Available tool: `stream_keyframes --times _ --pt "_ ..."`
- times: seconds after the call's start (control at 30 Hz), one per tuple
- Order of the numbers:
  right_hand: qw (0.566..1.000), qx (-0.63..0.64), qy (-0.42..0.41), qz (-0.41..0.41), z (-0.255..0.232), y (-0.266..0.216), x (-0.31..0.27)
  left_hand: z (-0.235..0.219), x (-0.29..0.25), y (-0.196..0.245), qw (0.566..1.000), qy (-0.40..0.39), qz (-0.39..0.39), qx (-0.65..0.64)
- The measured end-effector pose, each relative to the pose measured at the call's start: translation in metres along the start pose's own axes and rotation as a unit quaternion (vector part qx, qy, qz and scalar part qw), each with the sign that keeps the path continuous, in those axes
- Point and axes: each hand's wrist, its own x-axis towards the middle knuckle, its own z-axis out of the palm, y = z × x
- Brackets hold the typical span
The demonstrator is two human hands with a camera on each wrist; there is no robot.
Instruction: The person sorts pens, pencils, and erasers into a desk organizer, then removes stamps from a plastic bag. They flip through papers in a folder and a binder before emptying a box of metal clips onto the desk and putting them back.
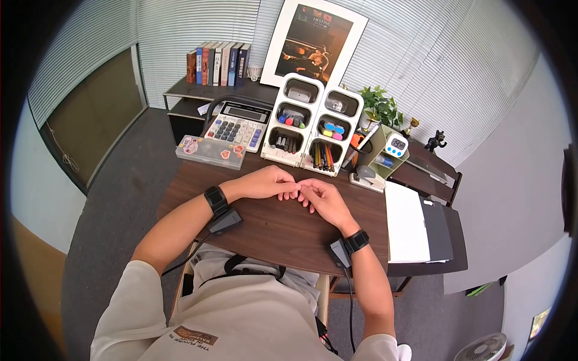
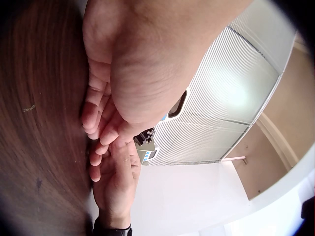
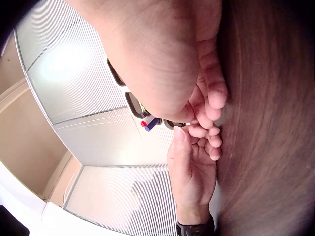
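Note:
Over the brown desk (image 1: 271, 228), my left hand (image 1: 271, 182) and right hand (image 1: 327, 203) meet at the fingertips. Fingers on both hands are loosely bent, and no object shows between them. In the left wrist view the left palm (image 2: 147, 73) fills the upper part, with the right hand (image 2: 118, 182) facing it from below. The right wrist view mirrors this, the left hand (image 3: 192, 172) reaching up to the right one. Fingertips of both hands hang close over the wood. Just beyond them stands a white two-column organizer (image 1: 310, 120) with markers, pencils and small colored items.
Left of the organizer are a calculator (image 1: 238, 126) and a stickered pencil case (image 1: 211, 151). To the right stand a stapler (image 1: 367, 179), a green holder with a digital timer (image 1: 396, 145), white paper (image 1: 407, 222) and a dark folder (image 1: 439, 228). Books (image 1: 218, 65) line the back shelf.

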Motion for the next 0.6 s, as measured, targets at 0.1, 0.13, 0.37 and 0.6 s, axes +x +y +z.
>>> stream_keyframes --times 0.1,0.13,0.37,0.6 --pt "1.000 0.003 0.001 0.000 0.0002 0.0012 0.0003 0.0003 -0.0005 0.0013 1.000 -0.001 0.011 -0.008" --pt "1.000 0.005 0.001 -0.001 0.0003 0.0012 0.0004 0.0004 -0.0011 0.0028 1.000 0.001 0.009 -0.006" --pt "1.000 0.006 -0.002 0.000 0.0006 0.0007 0.0002 0.0005 -0.0014 0.0044 1.000 0.003 0.002 0.002" --pt "1.000 0.007 0.005 0.002 0.0009 -0.0016 -0.0012 0.0005 -0.0009 0.0022 1.000 0.004 0.005 0.000"
